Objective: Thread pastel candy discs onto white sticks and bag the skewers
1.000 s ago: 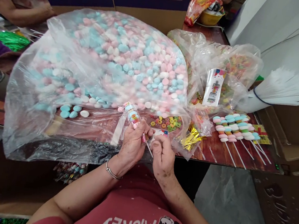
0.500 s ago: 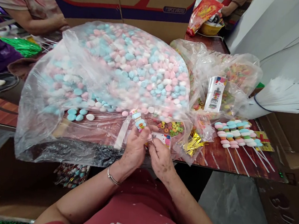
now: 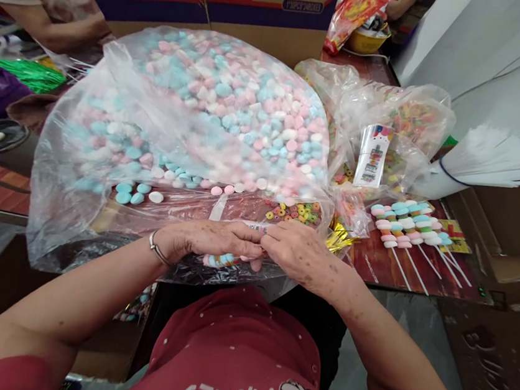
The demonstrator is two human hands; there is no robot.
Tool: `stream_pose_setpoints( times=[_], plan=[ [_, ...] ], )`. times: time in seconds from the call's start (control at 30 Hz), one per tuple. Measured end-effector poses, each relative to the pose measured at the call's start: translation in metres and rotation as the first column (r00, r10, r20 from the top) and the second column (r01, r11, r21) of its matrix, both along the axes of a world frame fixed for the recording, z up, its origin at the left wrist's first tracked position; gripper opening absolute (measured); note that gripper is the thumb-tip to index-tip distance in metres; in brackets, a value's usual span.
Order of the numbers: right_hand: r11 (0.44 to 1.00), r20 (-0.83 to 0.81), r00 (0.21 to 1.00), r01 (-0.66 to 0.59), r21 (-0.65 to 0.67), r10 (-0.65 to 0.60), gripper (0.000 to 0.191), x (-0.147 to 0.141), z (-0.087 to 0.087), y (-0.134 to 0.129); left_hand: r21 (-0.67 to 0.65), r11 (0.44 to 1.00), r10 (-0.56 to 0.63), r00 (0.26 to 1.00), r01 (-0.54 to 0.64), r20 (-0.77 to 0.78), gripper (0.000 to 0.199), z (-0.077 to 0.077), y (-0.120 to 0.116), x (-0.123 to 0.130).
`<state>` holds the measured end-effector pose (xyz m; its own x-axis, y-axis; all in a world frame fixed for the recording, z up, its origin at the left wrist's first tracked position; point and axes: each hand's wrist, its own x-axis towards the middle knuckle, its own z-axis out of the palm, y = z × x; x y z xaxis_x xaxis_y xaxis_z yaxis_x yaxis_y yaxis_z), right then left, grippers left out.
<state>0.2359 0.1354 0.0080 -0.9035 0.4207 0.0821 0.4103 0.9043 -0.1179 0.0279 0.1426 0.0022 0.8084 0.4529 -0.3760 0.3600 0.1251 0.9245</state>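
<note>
A marshmallow skewer point(image 3: 221, 259) in pale blue, pink and white shows below my left hand point(image 3: 210, 237). That hand lies palm down over it, closed on it, with the fingers pointing right. Meeting those fingertips, my right hand point(image 3: 302, 255) is bent in a pinch; what it pinches is hidden. A narrow part of a white printed card point(image 3: 256, 227) peeks out above the fingertips. Just beyond the hands are small colourful candy rings point(image 3: 293, 211). Gold twist ties point(image 3: 340, 237) lie by my right hand.
A big clear bag of marshmallows point(image 3: 232, 110) fills the middle. Finished skewers point(image 3: 409, 224) lie at right, near white sticks point(image 3: 489, 161) and a stack of printed cards point(image 3: 372, 156). A lidded mug point(image 3: 4, 150) stands left. Another person's arm point(image 3: 66, 35) is behind it.
Both hands have turned palm down and come together at the fingertips, elbows spread. The skewer, upright before, now lies sideways beneath the left hand. The view has shifted slightly.
</note>
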Motion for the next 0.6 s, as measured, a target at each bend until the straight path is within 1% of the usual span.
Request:
stream_pose_setpoints(
  times=[0.07, 0.13, 0.2, 0.27, 0.33, 0.4, 0.5, 0.53, 0.6],
  plan=[
    [0.999, -0.011, 0.999, -0.041, 0.028, 0.042, 0.014, -0.001, 0.003, -0.001, -0.080, 0.997, 0.016, 0.998, -0.011, 0.060, 0.028, -0.010, 0.001, 0.000],
    [0.996, -0.021, 0.997, -0.070, 0.061, 0.072, 0.015, -0.001, 0.003, 0.000, -0.170, 0.984, 0.061, 0.994, -0.045, 0.090, 0.030, -0.015, -0.004, 0.001],
    [0.992, -0.031, 0.996, -0.083, 0.099, 0.086, 0.018, 0.001, 0.002, 0.002, -0.208, 0.973, 0.119, 0.989, -0.100, 0.084, 0.031, -0.017, -0.010, 0.002],
    [0.987, -0.066, 0.996, -0.052, 0.152, 0.062, 0.022, 0.003, 0.001, 0.005, -0.236, 0.954, 0.211, 0.973, -0.185, 0.089, 0.031, -0.017, -0.015, 0.003],
    [0.976, -0.143, 0.989, 0.007, 0.217, 0.025, 0.026, 0.005, 0.000, 0.005, -0.318, 0.907, 0.327, 0.938, -0.276, 0.120, 0.032, -0.019, -0.019, 0.004],
    [0.961, -0.221, 0.975, 0.025, 0.275, 0.038, 0.029, 0.006, -0.001, 0.000, -0.423, 0.850, 0.411, 0.898, -0.315, 0.156, 0.032, -0.022, -0.022, 0.004],
    [0.945, -0.245, 0.963, -0.026, 0.326, 0.111, 0.032, 0.007, -0.007, -0.012, -0.531, 0.802, 0.425, 0.885, -0.273, 0.188, 0.032, -0.029, -0.027, 0.005],
    [0.941, -0.244, 0.962, -0.035, 0.337, 0.123, 0.031, 0.007, -0.010, -0.017, -0.559, 0.792, 0.411, 0.892, -0.247, 0.189, 0.031, -0.030, -0.028, 0.005],
    [0.934, -0.264, 0.955, -0.036, 0.356, 0.137, 0.029, 0.007, -0.016, -0.026, -0.589, 0.791, 0.333, 0.924, -0.167, 0.186, 0.033, -0.030, -0.031, 0.006]
  ],
)
